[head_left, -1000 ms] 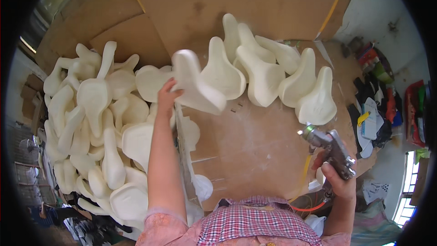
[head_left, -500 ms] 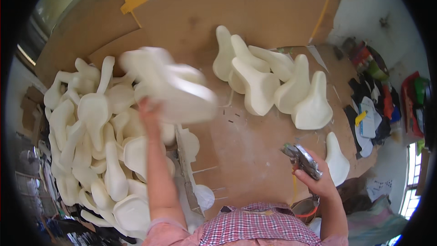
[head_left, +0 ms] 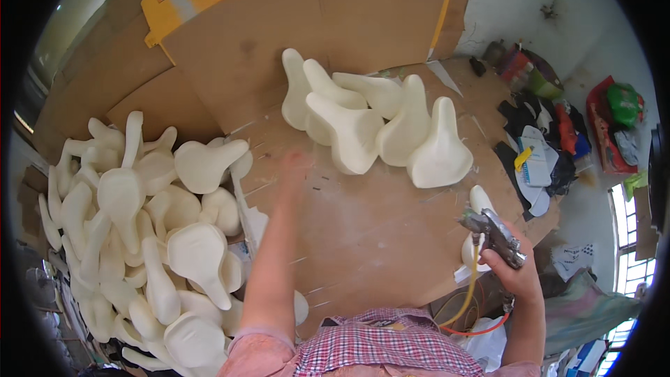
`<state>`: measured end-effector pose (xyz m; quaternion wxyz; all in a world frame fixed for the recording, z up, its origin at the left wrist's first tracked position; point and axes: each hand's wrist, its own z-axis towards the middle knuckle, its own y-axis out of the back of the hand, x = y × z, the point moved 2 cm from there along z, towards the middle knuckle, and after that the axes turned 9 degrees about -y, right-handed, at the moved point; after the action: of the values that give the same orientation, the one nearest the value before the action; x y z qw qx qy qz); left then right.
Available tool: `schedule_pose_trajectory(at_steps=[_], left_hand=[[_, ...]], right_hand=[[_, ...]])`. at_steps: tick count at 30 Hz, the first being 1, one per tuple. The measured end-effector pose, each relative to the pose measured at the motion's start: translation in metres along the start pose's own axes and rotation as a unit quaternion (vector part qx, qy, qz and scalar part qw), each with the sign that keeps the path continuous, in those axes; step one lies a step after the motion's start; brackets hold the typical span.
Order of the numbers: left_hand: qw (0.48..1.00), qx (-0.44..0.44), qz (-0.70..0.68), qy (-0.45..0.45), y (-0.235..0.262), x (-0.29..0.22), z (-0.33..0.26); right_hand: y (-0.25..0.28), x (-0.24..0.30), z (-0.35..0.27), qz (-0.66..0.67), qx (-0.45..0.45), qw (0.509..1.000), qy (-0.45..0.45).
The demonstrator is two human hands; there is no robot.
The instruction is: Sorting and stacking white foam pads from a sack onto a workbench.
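Observation:
My right hand (head_left: 518, 265) is wrapped round a metal spray gun (head_left: 494, 237), with a yellow hose (head_left: 469, 297) hanging from it. Behind the gun, a pale saddle-shaped foam piece (head_left: 479, 199) is partly hidden. My left hand (head_left: 296, 162) is smeared by motion over the cardboard-covered table (head_left: 370, 237); its fingers cannot be made out, and no foam piece shows in it. Just beyond it stands a cluster of cream saddle-shaped pieces (head_left: 359, 132). To the left of my left arm lies a big heap of the same pieces (head_left: 122, 202), one of them (head_left: 206, 165) on the heap's near-right top.
Tall cardboard panels (head_left: 244, 56) wall the table's back and left. Dark scraps, a notepad (head_left: 534, 164) and a yellow-handled tool (head_left: 523, 158) lie at the right edge. A red basket (head_left: 606, 126) with a green bag sits further right. An orange hose (head_left: 481, 333) loops below the gun.
Blurred foam saddle pieces were in my left hand above the heap; they have left it, and the hand has swung right over the table. The view has shifted; the right hand keeps the spray gun.

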<state>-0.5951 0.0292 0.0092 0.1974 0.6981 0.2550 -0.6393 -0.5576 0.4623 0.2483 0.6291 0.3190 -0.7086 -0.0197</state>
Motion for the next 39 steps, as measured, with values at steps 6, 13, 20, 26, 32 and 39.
schedule_pose_trajectory(at_steps=[6,13,20,26,32,39], left_hand=[[0.987,-0.026,0.138,-0.075,-0.068,0.056,0.017],[0.962,-0.203,-0.180,-0.028,-0.030,0.016,-0.030],[0.817,-0.294,-0.406,-0.284,0.175,-0.150,-0.065],[0.968,-0.087,-0.225,-0.066,0.020,-0.077,-0.048],[0.980,0.162,0.096,-0.063,-0.186,-0.031,-0.051],[0.965,0.059,0.229,-0.117,-0.243,0.040,-0.001]], right_hand=[[-0.014,0.047,-0.015,0.148,0.062,0.983,0.088],[0.008,-0.011,-0.052,0.098,0.023,0.993,0.053],[0.026,-0.040,-0.096,0.118,0.011,0.993,0.019],[0.063,-0.045,-0.142,0.155,-0.116,0.980,-0.055],[0.076,-0.035,-0.152,0.168,-0.185,0.968,-0.011],[0.107,-0.079,-0.149,0.147,-0.085,0.982,-0.085]])
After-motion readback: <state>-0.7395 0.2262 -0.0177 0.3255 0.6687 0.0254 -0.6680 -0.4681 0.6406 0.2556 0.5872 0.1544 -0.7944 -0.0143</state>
